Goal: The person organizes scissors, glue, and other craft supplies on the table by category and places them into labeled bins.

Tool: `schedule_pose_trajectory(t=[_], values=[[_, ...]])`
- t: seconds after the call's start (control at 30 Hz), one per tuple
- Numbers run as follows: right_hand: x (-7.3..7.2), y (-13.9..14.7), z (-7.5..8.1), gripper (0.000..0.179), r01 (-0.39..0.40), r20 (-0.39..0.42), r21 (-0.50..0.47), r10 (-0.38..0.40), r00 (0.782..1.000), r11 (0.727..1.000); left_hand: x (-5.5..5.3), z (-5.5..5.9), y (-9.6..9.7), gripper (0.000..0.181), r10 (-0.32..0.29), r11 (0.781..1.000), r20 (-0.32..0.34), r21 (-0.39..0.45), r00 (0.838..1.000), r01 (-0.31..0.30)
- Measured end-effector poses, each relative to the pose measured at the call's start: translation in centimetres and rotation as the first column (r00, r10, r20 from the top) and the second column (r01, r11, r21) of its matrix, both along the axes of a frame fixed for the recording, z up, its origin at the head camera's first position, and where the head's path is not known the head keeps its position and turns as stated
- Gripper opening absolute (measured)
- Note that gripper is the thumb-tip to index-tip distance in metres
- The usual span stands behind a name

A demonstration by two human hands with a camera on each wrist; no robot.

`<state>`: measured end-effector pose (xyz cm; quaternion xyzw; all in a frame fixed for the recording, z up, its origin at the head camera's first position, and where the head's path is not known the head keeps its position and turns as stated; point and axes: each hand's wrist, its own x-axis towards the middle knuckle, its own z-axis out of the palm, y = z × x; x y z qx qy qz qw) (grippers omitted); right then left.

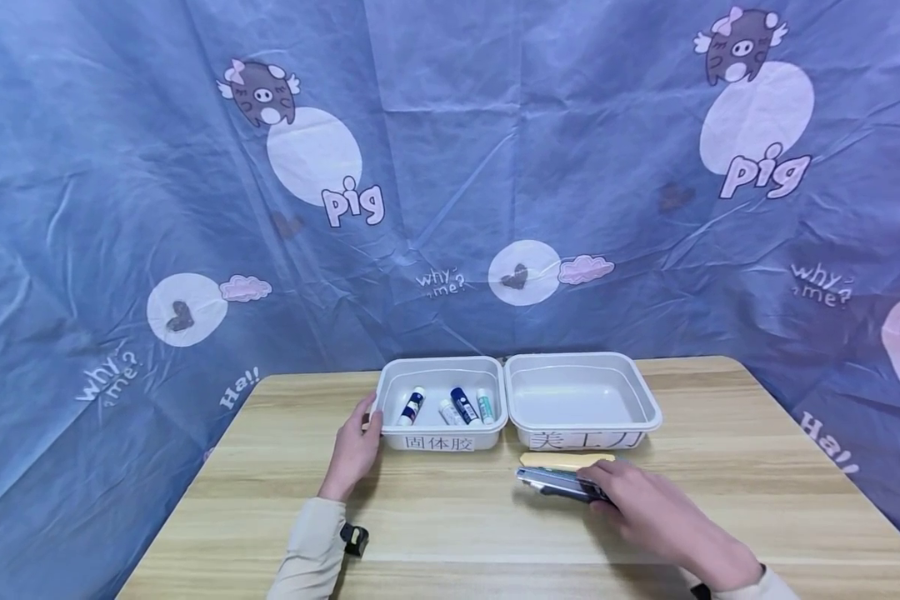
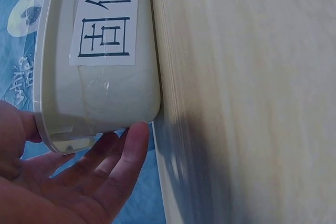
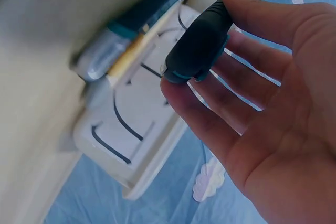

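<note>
My left hand holds the left end of a white plastic box, with fingers at its rim and against its end wall. Several glue sticks lie inside that box. My right hand pinches a dark utility knife with teal trim between thumb and fingertips, low over the table. Past it in the right wrist view lies another dark and teal utility knife, with a yellow knife beside it, just in front of the right-hand white box.
Both boxes stand side by side at the back of the wooden table, with paper labels on their fronts. The right box holds nothing visible. Behind the table hangs a blue printed cloth.
</note>
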<state>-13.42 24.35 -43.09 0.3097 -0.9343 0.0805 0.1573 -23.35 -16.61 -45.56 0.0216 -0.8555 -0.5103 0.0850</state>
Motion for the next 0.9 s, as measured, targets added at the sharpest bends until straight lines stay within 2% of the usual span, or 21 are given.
schedule_pose_trajectory(t=[0.17,0.27,0.4,0.57,0.9], values=[[-1.1,0.3,1.2,0.036,-0.04,-0.056,-0.035,0.038,0.998,0.999,0.0,0.2,0.1,0.048,0.0,1.0,-0.036,-0.027,0.999,-0.001],[-1.6,0.5,2.0,0.037,-0.026,-0.068,-0.046,0.023,0.997,0.999,0.1,0.3,0.2,0.048,0.002,1.0,-0.035,-0.025,0.999,-0.003],[-2.1,0.7,2.9,0.036,0.014,-0.062,-0.051,-0.017,0.998,0.999,0.1,0.4,0.1,0.049,-0.004,1.0,-0.018,-0.011,1.0,0.004],[-2.8,0.8,3.6,0.035,0.03,-0.064,-0.074,-0.034,0.997,0.997,0.0,0.2,0.0,0.049,-0.008,0.999,-0.023,-0.032,1.0,0.007],[-4.5,1.1,4.1,0.033,0.044,-0.011,-0.14,-0.046,0.999,0.989,0.1,0.3,0.1,0.049,-0.01,1.0,-0.013,-0.021,1.0,0.01]])
